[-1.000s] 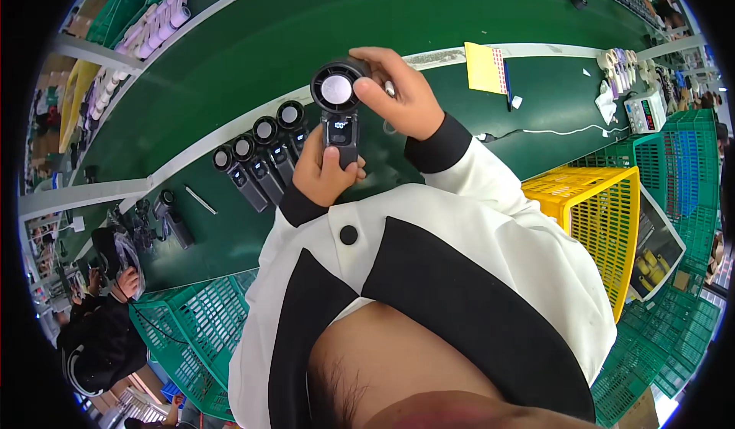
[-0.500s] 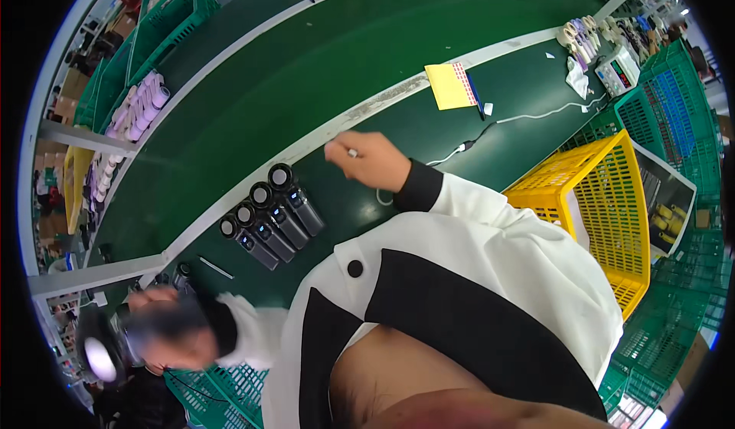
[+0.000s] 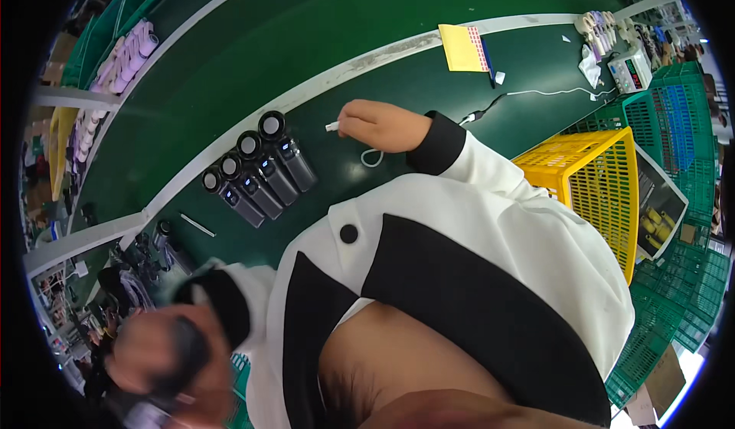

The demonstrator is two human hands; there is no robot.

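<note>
Near lit fan displays (image 3: pixel 266 163), right grip (image 3: pixel 383 125) pinches plug (image 3: pixel 331 127) — left grip (image 3: pixel 217 361) clutches device (image 3: pixel 188 348).

White jacket (image 3: pixel 498 230), broad black collar (image 3: pixel 463 291), black cuffs (image 3: pixel 438 144), round black button (image 3: pixel 349 234)

Left hand: this hand (image 3: pixel 144 351) is at 8 o'clock, much blurred, and its fingers are around a dark object (image 3: pixel 188 352).
Right hand: this hand (image 3: pixel 384 127) is at 12 o'clock, above the green table (image 3: pixel 337 180), and it pinches a white plug (image 3: pixel 331 127), which points to 9 o'clock.
Cable loop: the white loop (image 3: pixel 371 166) hangs just at 6 o'clock from the right hand.
Dark fans: four handheld fans (image 3: pixel 269 175) lie side by side between 9 and 10 o'clock, round heads toward 10 o'clock, small displays lit.
Yellow basket: it (image 3: pixel 570 170) stands at 3 o'clock.
</note>
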